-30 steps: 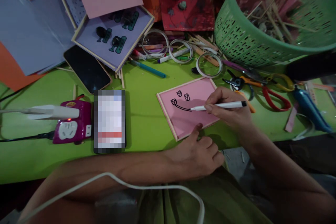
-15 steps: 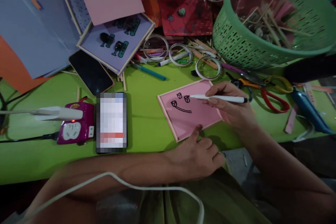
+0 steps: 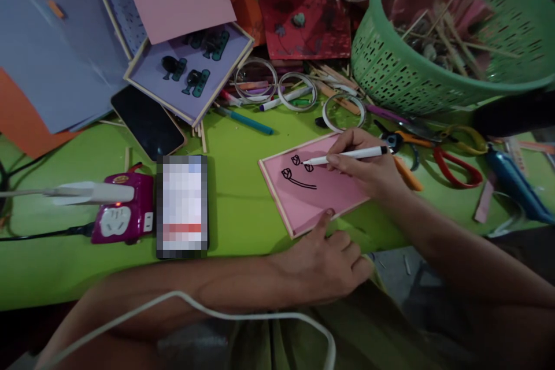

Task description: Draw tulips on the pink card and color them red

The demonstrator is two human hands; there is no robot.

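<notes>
My right hand (image 3: 362, 165) is closed around a white marker (image 3: 351, 156) with a dark end. The marker's tip is at the small black flowers drawn on a pink card (image 3: 321, 199) with thin light wooden edging. A curved double black line runs from the leftmost flower. My left hand (image 3: 332, 260) lies at the card's near edge, one outstretched finger touching the edging and the other fingers bent. It holds nothing that I can see.
A phone with a blurred screen (image 3: 182, 205) lies left of the card, near a magenta power socket (image 3: 124, 208). Behind are tape rings (image 3: 297, 92), a teal pen (image 3: 247, 121), framed purple card (image 3: 191, 101) and a green basket (image 3: 403, 81). Scissors (image 3: 459, 176) lie right; a white cable (image 3: 243, 317) crosses in front.
My right hand has moved slightly left with the marker, its tip now left of the right-hand flower. An orange handle shows behind the hand. My left hand stays at the card's edge.
</notes>
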